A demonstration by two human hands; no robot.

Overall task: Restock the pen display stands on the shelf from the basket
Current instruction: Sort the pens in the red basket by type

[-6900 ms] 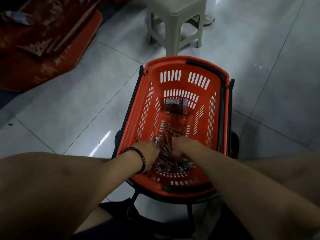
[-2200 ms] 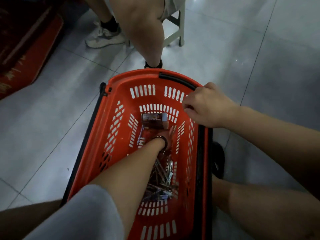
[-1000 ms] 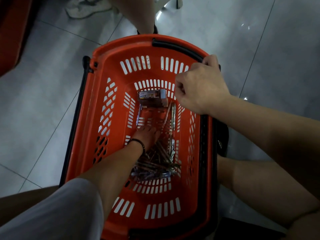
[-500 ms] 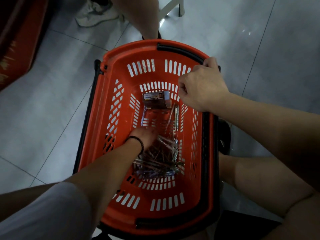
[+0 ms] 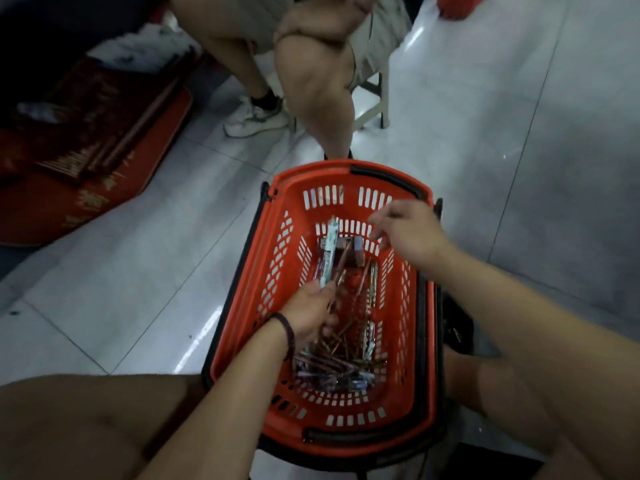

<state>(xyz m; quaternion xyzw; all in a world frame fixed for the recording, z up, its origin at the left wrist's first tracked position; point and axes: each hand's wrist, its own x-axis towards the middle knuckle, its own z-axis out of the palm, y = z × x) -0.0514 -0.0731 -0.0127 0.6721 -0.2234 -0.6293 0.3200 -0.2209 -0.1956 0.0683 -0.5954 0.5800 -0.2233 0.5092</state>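
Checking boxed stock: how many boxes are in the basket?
1: a small box lies at the far end of the basket, partly behind pens that the left hand holds. Others may hide under the loose pens.

Grips a few pens point(image 5: 328, 258) in left hand point(image 5: 311, 313), raised over the pile point(image 5: 339, 362) in the red basket point(image 5: 242, 299). Hovers right hand point(image 5: 408, 233), loosely spread, above a box point(image 5: 356, 254) at far end. Beyond, a seated person's legs point(image 5: 322, 91).

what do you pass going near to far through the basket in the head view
pile of loose pens → left hand gripping a few of them → small box → far wall of the basket → seated person's leg
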